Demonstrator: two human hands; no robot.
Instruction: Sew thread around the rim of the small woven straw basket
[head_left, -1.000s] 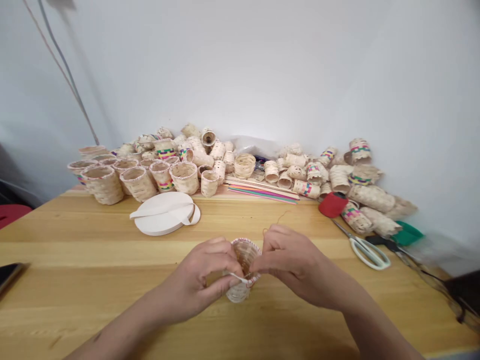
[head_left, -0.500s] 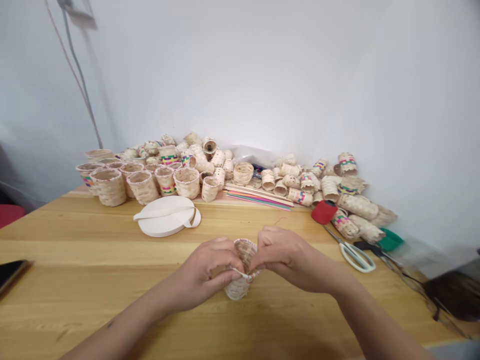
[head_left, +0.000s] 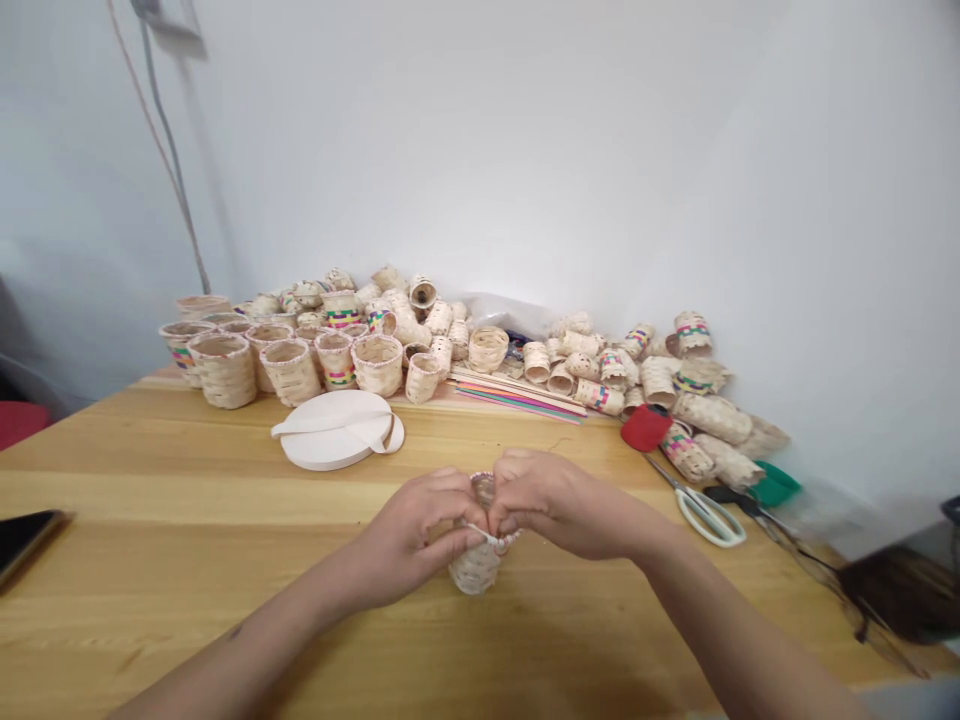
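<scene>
A small woven bamboo basket (head_left: 475, 572) stands upright on the table between my hands, its rim wrapped with pinkish thread. My left hand (head_left: 427, 525) pinches the near left of that rim, where a narrow white strip (head_left: 478, 529) runs along the edge. Closed fingertips of my right hand (head_left: 551, 505) meet at the rim beside the left thumb, partly over the basket's mouth. What they hold is hidden. Both hands cover much of the opening.
Rimmed baskets (head_left: 225, 370) stand at the back left, with more woven pieces (head_left: 660, 380) heaped along the wall. A roll of white strip (head_left: 330, 430), coloured sticks (head_left: 517, 397), a red thread spool (head_left: 646, 428), scissors (head_left: 709, 515), a green object (head_left: 776, 484) and a phone (head_left: 26, 540) surround the work area.
My right hand has moved slightly left, closer to my left fingertips, covering more of the basket's mouth. The small red thread loop at the near rim no longer shows. My left hand keeps its pinch.
</scene>
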